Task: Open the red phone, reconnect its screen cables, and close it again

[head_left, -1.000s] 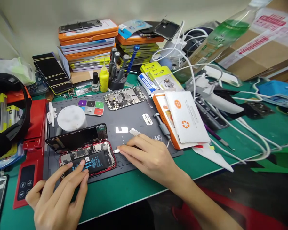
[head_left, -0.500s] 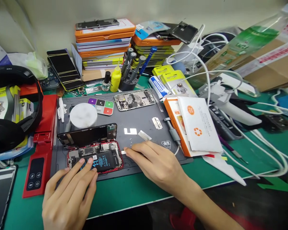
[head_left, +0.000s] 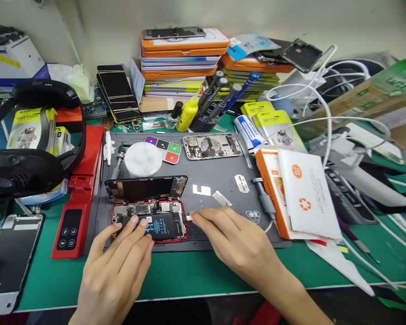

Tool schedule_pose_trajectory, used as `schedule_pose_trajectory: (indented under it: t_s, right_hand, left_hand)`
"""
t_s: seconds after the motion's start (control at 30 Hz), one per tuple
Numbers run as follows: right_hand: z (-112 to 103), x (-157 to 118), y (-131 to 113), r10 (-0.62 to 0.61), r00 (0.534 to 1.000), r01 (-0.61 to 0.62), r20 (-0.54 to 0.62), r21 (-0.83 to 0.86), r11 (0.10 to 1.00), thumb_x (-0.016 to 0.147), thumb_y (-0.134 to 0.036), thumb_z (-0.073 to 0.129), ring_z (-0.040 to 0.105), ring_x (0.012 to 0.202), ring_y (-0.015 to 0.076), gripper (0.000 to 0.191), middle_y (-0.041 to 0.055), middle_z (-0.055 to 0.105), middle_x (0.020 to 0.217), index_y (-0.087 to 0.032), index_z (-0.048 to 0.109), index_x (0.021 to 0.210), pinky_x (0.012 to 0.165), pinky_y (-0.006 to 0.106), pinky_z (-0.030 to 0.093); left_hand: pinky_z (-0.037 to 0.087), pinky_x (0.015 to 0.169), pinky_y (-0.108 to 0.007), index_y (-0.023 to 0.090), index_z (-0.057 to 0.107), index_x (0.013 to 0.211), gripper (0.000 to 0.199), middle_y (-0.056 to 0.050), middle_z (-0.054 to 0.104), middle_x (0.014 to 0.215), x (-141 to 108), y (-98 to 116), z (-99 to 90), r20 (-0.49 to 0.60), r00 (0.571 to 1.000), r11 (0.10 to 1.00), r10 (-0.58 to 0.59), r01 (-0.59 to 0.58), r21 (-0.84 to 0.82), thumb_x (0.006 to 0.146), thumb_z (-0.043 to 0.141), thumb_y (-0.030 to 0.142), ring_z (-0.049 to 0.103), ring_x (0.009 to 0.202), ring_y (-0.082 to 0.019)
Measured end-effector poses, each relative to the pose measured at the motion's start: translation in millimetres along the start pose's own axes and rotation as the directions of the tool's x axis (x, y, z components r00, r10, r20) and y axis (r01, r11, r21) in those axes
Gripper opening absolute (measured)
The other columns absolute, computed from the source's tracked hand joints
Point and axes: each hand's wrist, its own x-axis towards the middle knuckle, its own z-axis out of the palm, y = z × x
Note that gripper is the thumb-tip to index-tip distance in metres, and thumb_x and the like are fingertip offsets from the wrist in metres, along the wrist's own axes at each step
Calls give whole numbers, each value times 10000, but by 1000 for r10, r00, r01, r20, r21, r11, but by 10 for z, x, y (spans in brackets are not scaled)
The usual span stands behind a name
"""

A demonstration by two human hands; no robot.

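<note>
An opened red-framed phone [head_left: 183,212] lies on the dark work mat, its black battery [head_left: 165,227] showing blue print. Behind it the detached-looking screen [head_left: 149,188] stands tilted up along the far edge. My left hand [head_left: 117,262] rests with fingers stretched out over the battery's left part, pressing on it and holding nothing. At the phone's right end, my right hand [head_left: 237,243] pinches a small white tab [head_left: 189,217] between thumb and finger. Whether the tab is joined to the phone cannot be made out.
On the mat [head_left: 209,171] are a white round disc [head_left: 143,159], a second opened phone [head_left: 213,146], a razor blade [head_left: 242,183] and white scraps. A red device [head_left: 67,230] stands left, white and orange boxes [head_left: 307,194] right. Screwdrivers [head_left: 219,99] and stacked boxes stand behind.
The view has shifted, so everything sits further right in the picture. My left hand stays on the battery and my right hand keeps its pinch at the phone's right end.
</note>
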Motion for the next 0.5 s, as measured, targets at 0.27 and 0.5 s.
schedule_pose_trajectory:
  t_s: [0.27, 0.5]
  right_hand:
    - [18, 13, 51, 1, 1000, 0, -8, 50, 999, 1039, -13, 562, 645, 824, 194, 217, 92, 739, 948, -100, 748, 1111, 697, 341, 550]
    - [72, -20, 40, 47, 997, -41, -66, 84, 996, 1028, -37, 642, 642, 828, 188, 140, 75, 747, 948, -109, 734, 1106, 741, 345, 563]
  left_hand:
    - [494, 1101, -438, 127, 749, 1068, 122, -78, 853, 1184, 18, 3, -44, 25, 999, 999, 35, -36, 22, 1010, 712, 27, 815, 1179, -261]
    - [481, 1055, -439, 154, 761, 1050, 143, -51, 859, 1166, 20, 19, 8, -35, 999, 999, 4, -2, 39, 992, 742, 25, 829, 1135, -271]
